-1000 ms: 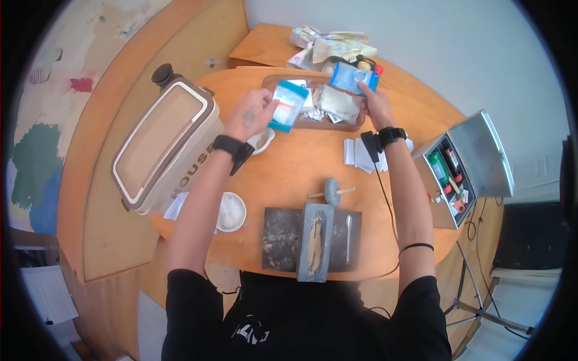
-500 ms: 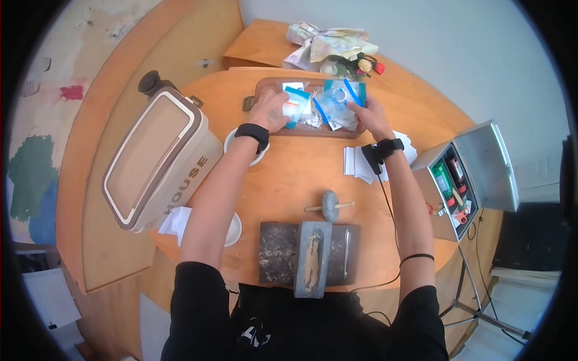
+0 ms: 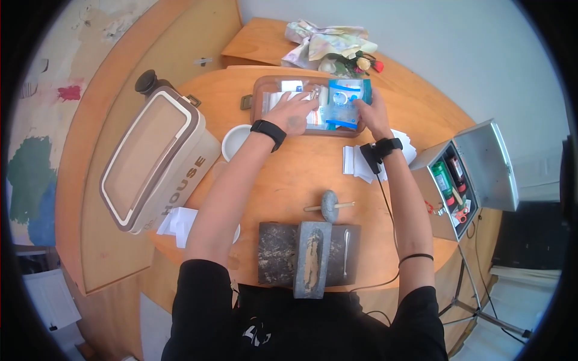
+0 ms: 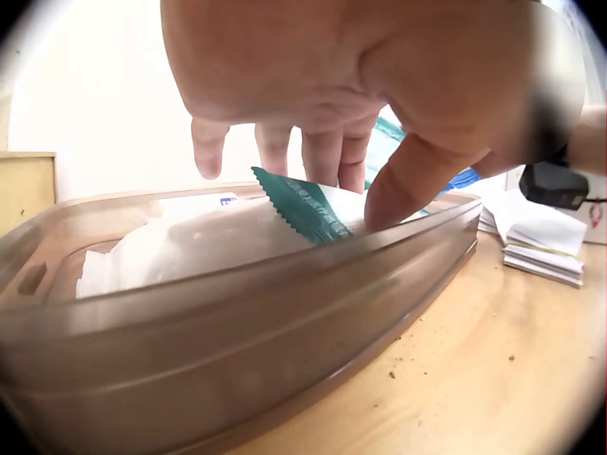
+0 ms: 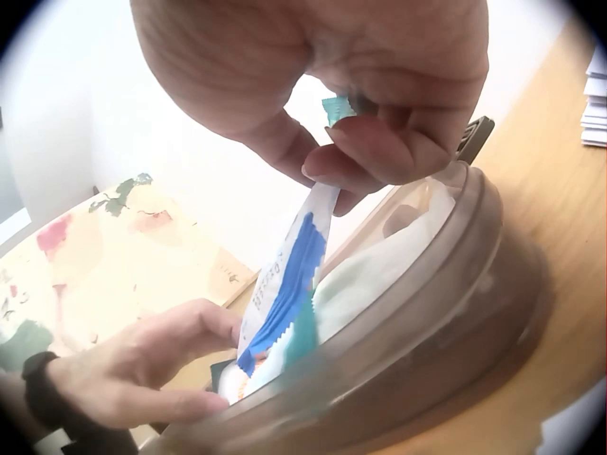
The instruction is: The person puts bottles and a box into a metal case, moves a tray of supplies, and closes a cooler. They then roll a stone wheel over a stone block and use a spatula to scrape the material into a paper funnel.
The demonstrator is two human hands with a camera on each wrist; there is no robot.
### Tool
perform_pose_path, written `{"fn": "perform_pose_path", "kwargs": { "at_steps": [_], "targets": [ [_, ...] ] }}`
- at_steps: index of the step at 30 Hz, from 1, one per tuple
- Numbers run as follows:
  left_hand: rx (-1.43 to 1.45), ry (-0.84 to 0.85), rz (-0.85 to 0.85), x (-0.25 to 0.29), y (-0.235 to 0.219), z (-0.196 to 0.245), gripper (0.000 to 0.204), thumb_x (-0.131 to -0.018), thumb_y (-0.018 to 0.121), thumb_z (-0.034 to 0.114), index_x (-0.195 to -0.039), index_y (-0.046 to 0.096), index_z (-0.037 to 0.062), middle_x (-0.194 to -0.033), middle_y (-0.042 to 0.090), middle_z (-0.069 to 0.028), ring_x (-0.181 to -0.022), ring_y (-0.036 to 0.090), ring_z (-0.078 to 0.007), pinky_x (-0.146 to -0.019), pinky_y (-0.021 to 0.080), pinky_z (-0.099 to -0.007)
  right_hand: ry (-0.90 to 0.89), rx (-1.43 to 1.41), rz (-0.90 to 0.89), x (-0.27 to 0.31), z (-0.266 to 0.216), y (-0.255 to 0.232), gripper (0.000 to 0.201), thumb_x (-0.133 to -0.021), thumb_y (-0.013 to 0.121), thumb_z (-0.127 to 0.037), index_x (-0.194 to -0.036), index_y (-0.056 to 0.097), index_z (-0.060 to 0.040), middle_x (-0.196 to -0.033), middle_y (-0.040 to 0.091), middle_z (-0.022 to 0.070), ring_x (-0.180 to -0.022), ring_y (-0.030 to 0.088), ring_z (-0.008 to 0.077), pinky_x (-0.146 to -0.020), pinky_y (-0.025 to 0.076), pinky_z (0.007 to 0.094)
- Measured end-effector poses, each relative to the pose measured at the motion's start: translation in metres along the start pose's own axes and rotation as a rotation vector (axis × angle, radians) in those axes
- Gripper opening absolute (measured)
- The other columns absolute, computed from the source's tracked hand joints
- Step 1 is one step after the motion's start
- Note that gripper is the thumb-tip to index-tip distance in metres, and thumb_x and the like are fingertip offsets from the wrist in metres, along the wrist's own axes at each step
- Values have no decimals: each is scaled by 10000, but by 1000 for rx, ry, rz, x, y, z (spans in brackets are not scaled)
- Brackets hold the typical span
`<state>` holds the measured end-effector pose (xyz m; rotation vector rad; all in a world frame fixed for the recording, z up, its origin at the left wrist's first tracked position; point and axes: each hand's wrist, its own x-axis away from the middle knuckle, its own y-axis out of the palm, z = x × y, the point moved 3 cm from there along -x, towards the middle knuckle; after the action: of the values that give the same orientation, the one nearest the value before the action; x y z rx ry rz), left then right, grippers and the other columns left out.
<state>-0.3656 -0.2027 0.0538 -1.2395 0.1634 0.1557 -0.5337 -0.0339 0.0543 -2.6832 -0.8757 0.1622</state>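
Observation:
My right hand (image 3: 374,114) pinches the edge of a blue-and-clear packet (image 3: 344,101) over the right end of a brown translucent tray (image 3: 257,102). In the right wrist view this packet (image 5: 292,275) hangs on a slant from thumb and fingertips, its lower edge inside the tray. At the tray's near side, my left hand (image 3: 293,114) reaches in with fingers spread and loosely extended. Between its thumb and fingers, the left wrist view has a white packet with a teal zigzag edge (image 4: 308,207). White pouches lie around it in the tray.
Left of the tray stand a white bowl (image 3: 235,141) and a beige lidded box (image 3: 180,171). Nearer are a stone trough (image 3: 312,265), a dark board (image 3: 277,253) and a stone wheel (image 3: 329,206) with a wooden axle. Papers (image 3: 358,161) and an open metal case (image 3: 448,186) are rightward.
Both hands lowered their packets into or over the tray. The left hand then slid right and its fingers spread; the right hand still holds the blue packet, now turned more upright.

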Motion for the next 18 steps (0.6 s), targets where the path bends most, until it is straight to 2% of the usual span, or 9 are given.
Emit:
{"fn": "perform_pose_path", "kwargs": {
  "at_steps": [2,3,5,7,8,10,13,14,18],
  "targets": [
    [-112,12,-83,-5,-3,1,427,-825,635,118,-1235,528,67,-1261,580,-148,-1290,437,-333,-1050,316,-513,0,35,-3,-1,3,-4,474,-854,640,-122,-1279,486,19,-921,648,113,-670,619,170,-630,525,325],
    [-109,17,-83,-5,-5,1,427,-825,635,118,-1235,528,67,-1261,580,-148,-1290,437,-333,-1050,316,-513,-18,58,21,-1,4,-5,492,-860,639,-129,-1302,477,15,-967,656,134,-730,642,196,-670,530,337],
    [-112,-123,-116,-1,-12,-4,480,-843,648,157,-1287,487,66,-1264,576,-165,-1285,443,-326,-1039,330,-497,-33,80,45,-8,19,-6,511,-865,638,-135,-1324,467,11,-1013,664,155,-791,665,222,-711,536,349],
    [-122,-129,-95,5,-15,-5,496,-864,641,192,-1313,468,72,-1263,577,-161,-1283,442,-332,-1044,324,-510,-145,90,96,-17,26,-7,572,-873,650,-169,-1378,440,-3,-1138,650,217,-956,667,298,-825,525,386],
    [-131,-135,-72,9,-16,-5,513,-884,634,227,-1339,449,77,-1262,577,-156,-1281,442,-338,-1048,317,-524,-146,89,95,-20,27,-6,572,-873,650,-169,-1378,440,-3,-1138,650,217,-956,667,298,-825,525,386],
    [-133,-166,-136,15,-15,-5,518,-901,619,251,-1358,442,83,-1278,570,-147,-1287,435,-344,-1057,309,-536,-195,222,19,-22,25,-3,635,-869,668,-202,-1418,408,-15,-1210,623,247,-1049,633,357,-920,493,415],
    [-130,-170,-196,19,-9,-9,524,-927,593,276,-1392,430,97,-1326,542,-127,-1303,418,-356,-1071,294,-559,-169,381,-27,0,-22,6,651,-867,678,-230,-1422,410,-23,-1267,583,242,-1101,598,389,-956,479,422],
    [-127,-154,-194,19,-7,-9,525,-934,581,276,-1405,425,104,-1358,522,-117,-1314,408,-362,-1077,288,-570,-168,385,-21,0,-21,7,651,-867,678,-230,-1422,410,-23,-1267,583,242,-1101,598,389,-956,479,422],
    [-71,-171,-225,19,-4,-6,514,-935,582,264,-1393,438,78,-1399,478,-144,-1325,396,-361,-1082,297,-552,-296,683,-240,-1,-8,21,660,-863,695,-267,-1425,415,-66,-1312,514,234,-1173,551,380,-974,470,433]
  ]
}}
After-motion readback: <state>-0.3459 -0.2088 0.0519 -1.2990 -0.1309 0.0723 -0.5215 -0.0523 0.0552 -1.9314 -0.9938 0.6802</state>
